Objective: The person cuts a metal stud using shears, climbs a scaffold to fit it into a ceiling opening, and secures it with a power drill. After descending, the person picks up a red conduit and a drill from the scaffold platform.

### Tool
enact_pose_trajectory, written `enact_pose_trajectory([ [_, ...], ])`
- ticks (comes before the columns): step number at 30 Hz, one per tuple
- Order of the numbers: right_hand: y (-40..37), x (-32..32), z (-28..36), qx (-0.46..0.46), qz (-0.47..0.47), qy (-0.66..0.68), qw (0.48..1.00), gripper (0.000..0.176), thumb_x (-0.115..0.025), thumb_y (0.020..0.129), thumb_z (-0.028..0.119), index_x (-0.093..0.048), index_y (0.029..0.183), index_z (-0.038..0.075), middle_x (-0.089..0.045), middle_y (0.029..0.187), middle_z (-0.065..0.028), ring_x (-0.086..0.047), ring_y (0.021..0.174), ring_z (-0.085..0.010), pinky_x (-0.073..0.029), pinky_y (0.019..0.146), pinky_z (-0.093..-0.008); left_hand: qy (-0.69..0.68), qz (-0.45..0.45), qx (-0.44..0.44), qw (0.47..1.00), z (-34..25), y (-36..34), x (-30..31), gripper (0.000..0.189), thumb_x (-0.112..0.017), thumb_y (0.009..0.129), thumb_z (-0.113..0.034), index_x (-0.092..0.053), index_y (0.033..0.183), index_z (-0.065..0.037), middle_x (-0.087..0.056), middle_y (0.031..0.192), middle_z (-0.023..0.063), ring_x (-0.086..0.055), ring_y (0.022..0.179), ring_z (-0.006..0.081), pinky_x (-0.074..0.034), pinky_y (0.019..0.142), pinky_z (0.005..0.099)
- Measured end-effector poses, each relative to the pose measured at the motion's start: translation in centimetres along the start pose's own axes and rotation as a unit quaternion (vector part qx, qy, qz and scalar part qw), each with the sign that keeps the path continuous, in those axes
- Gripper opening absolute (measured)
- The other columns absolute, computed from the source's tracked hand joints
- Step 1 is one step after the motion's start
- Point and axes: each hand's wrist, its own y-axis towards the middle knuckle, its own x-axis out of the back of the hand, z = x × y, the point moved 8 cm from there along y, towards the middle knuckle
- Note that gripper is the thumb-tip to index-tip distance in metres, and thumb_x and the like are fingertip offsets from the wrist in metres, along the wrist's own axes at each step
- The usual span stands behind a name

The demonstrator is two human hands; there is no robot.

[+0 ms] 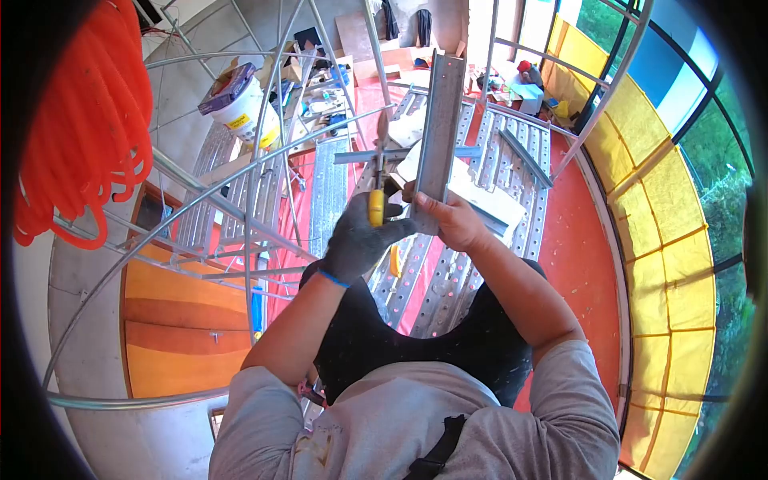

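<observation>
My left hand (pixel 358 238), in a dark glove, is closed around a yellow-handled tool (pixel 377 208). A narrow metal part of the tool points upward; its exact kind is not clear. My bare right hand (pixel 454 222) grips the lower end of a grey metal channel (pixel 440 128), which stands nearly upright in front of me. The two hands are close together at the channel's lower end. Behind them, another metal strip (pixel 352 157) lies crosswise. Below my hands, a curved yellow piece (pixel 395 261) shows against the perforated metal planks (pixel 448 276).
Scaffold tubes (pixel 260 180) cross the left side, near a hanging orange hose coil (pixel 88 120). A white bucket (pixel 254 120) carries a box. Another metal channel (pixel 526 158) lies on the planks at right. Yellow padded sheets (pixel 672 264) line the curved window wall; red flooring (pixel 580 256) lies below.
</observation>
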Motion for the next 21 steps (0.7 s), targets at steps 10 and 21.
enact_pose_trajectory([
  [10, -3.1, 5.4, 5.8, -0.144, -0.011, -0.489, 0.861, 0.052, -0.08, 0.082, 0.047, -0.07, 0.106, 0.002, -0.068, 0.115, -0.011, -0.063, 0.103, -0.0194, -0.049, 0.089, -0.0356, 0.231, -0.076, -0.126, 0.962, 1.0, 5.0, 0.8, 0.043, -0.073, 0.084, -0.027, -0.057, 0.117, -0.004, -0.068, 0.099, 0.0232, -0.067, 0.094, 0.0432, -0.053, 0.078, 0.049],
  [21, -1.3, 4.2, 6.0, 0.104, -0.169, -0.833, 0.516, 0.077, -0.087, 0.066, 0.025, -0.056, 0.136, 0.015, -0.056, 0.134, -0.0112, -0.036, 0.143, -0.0378, -0.006, 0.116, -0.0748, 0.369, 0.017, -0.108, 0.923, 5.8, 5.8, 0.9, 0.039, -0.073, 0.084, -0.019, -0.059, 0.119, -0.007, -0.07, 0.098, 0.0224, -0.067, 0.094, 0.0428, -0.054, 0.078, 0.0498],
])
